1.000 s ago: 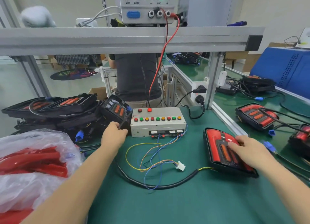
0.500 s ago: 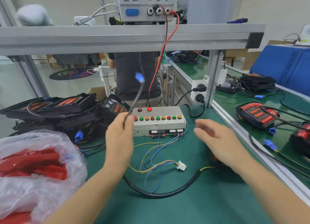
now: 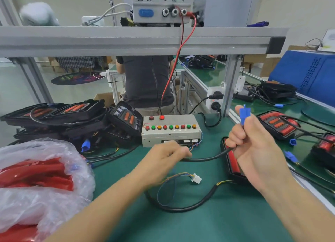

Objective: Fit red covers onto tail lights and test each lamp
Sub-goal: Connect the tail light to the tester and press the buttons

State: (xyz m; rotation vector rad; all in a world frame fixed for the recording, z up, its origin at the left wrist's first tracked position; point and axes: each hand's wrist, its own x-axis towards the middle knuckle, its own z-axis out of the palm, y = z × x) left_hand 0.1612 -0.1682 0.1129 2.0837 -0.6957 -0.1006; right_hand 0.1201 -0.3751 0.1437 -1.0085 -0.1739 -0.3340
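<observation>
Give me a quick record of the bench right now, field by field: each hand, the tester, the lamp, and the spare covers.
right hand: grips black cable, blue plastic connector sticking up
left hand: on the black cable; grip blurred
grey test box with coloured buttons: behind left hand
red-covered tail light: on green mat, partly hidden by right hand
clear plastic bag of red covers: far left

Green worktop (image 3: 226,223) under a grey aluminium shelf beam (image 3: 126,40). Pale walls (image 3: 299,9); light grey floor (image 3: 14,89), upper left.
</observation>
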